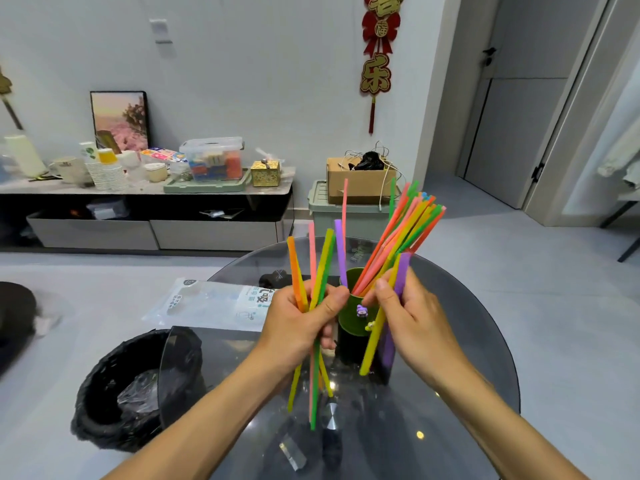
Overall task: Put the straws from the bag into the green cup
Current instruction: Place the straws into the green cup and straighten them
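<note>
Straws, thin bright plastic tubes in orange, pink, yellow, green and purple, sit in three groups at the centre of the frame: a fan already standing in the green cup [353, 313], a loose bunch [317, 271] in the left hand [304, 327], and a yellow and a purple straw [389, 327] in the right hand [412, 320]. The left hand is curled tight round the middle of its bunch, probably so the smooth, light tubes cannot slide out while they wait as a reserve; their ends splay above and below the fist. The right hand pinches its two straws between thumb and fingers, just beside the cup's rim, a grip that looks suited to steering them in singly. The cup is a smooth cylinder with small figures stuck on its side, standing on the round dark glass table [485, 341]; its straws lean to the upper right against the rim. The clear, crinkled plastic bag [207, 303] lies flat at the table's left edge and looks emptied. A bin lined with a black bag [114, 393] stands at lower left.
</note>
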